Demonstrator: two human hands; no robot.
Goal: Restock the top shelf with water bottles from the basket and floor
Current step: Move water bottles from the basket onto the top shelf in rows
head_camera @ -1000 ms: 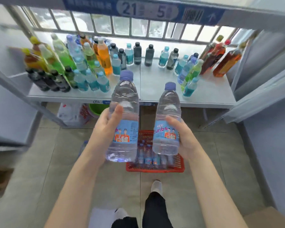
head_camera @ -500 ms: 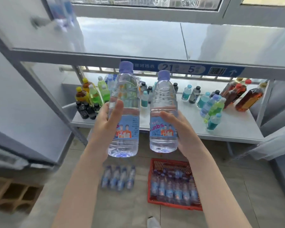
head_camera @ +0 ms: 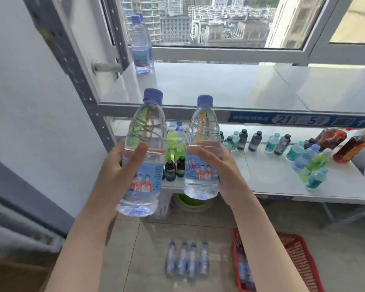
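My left hand (head_camera: 122,165) grips a clear water bottle (head_camera: 145,131) with a purple cap and a blue label, held upright. My right hand (head_camera: 223,171) holds a second, matching water bottle (head_camera: 202,131) beside it. Both bottles hover in front of the rack, their caps just below the front edge of the white top shelf (head_camera: 219,87). Two water bottles (head_camera: 140,43) stand at the shelf's far left corner. On the floor below lie several water bottles (head_camera: 187,260) in a row, beside a red basket (head_camera: 295,253) at the lower right with more bottles in it.
The lower shelf (head_camera: 272,175) carries many coloured drink bottles: green and dark ones at the left, teal and grey ones in the middle, amber ones (head_camera: 343,144) at the right. A grey perforated rack post (head_camera: 72,66) rises at the left. A window (head_camera: 215,22) lies behind the top shelf.
Both hands have raised their bottles from over the basket up to the top shelf's front edge. My view has tilted upward, so the top shelf and window now show.
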